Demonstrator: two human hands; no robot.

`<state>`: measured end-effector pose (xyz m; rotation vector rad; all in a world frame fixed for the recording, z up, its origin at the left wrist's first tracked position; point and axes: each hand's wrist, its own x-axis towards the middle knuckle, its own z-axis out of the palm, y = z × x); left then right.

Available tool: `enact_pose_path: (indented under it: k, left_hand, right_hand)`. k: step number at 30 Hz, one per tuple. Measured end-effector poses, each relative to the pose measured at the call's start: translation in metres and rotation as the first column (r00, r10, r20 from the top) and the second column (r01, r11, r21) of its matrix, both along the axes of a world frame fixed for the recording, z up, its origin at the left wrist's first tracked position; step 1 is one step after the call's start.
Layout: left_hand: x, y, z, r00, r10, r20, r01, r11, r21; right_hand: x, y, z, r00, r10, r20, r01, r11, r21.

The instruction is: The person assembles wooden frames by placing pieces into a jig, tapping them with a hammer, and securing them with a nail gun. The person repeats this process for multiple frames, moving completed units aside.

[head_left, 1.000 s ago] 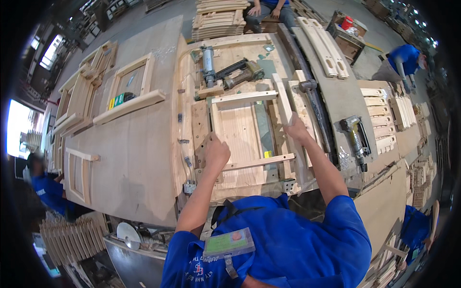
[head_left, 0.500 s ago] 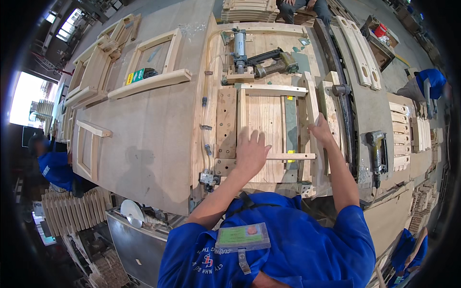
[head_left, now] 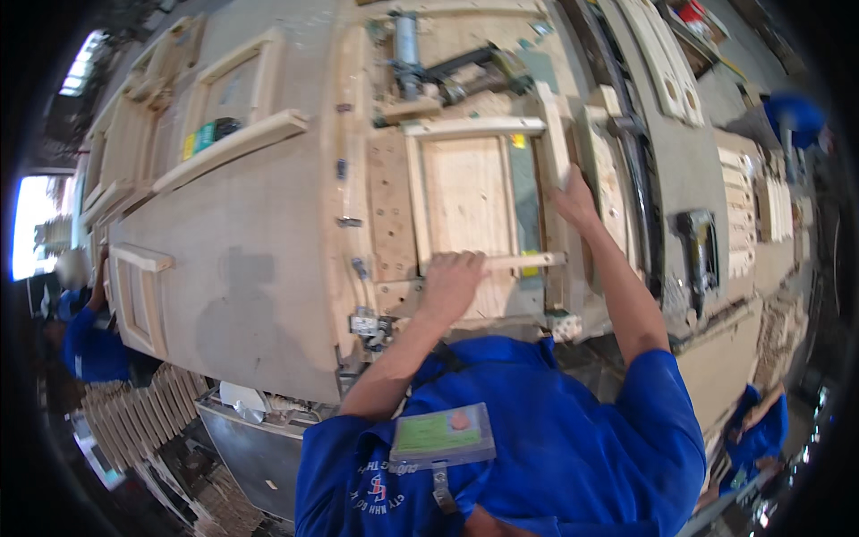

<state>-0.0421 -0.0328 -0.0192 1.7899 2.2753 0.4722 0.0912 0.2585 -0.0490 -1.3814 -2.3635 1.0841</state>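
Your right hand [head_left: 575, 201] grips the side bar [head_left: 552, 130]; your left hand [head_left: 452, 286] curls at the lower rail [head_left: 530, 260], hold unclear. You seem to be aligning both, which calls for steady pressure next.

wooden frame [head_left: 474, 128]: smooth, matt | cylinder [head_left: 407, 52]: metal | shirt [head_left: 582, 430]: matt cloth | badge holder [head_left: 443, 437]: glossy plastic

On my remote feed I count the wearer's two bare hands [head_left: 452, 285] [head_left: 575, 200] | two frame crossbars [head_left: 474, 128] [head_left: 528, 260] | two nail guns [head_left: 483, 85] [head_left: 696, 242] | one pneumatic cylinder [head_left: 407, 54] | one ID badge [head_left: 443, 434]
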Motion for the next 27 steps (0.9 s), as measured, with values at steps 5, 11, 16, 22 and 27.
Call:
enact_pose_path:
  k: [5,11,16,22,27]
  left_hand:
    - [0.002,-0.002,-0.003,0.998,0.034,0.052,-0.036,0.999,0.026]
    - [0.006,-0.004,-0.001,0.995,0.064,0.076,-0.062,0.998,-0.025]
    - [0.005,-0.005,0.001,0.998,0.041,0.044,-0.041,0.999,0.0]
    - [0.005,-0.007,-0.002,0.998,0.043,0.041,-0.043,0.999,0.022]
    - [0.01,-0.013,0.002,0.998,0.046,0.032,-0.047,0.999,0.007]
  right_hand:
    - [0.009,-0.004,-0.028,0.999,-0.01,0.033,0.006,0.991,0.136]
    - [0.009,-0.014,-0.022,1.0,0.015,-0.003,-0.015,0.998,0.055]
    - [0.009,-0.02,-0.022,0.997,-0.022,0.069,0.014,0.994,0.111]
    - [0.006,-0.083,0.02,0.991,0.016,0.131,-0.082,0.852,0.517]
    - [0.029,-0.182,0.037,0.865,0.491,0.102,-0.455,0.685,0.569]
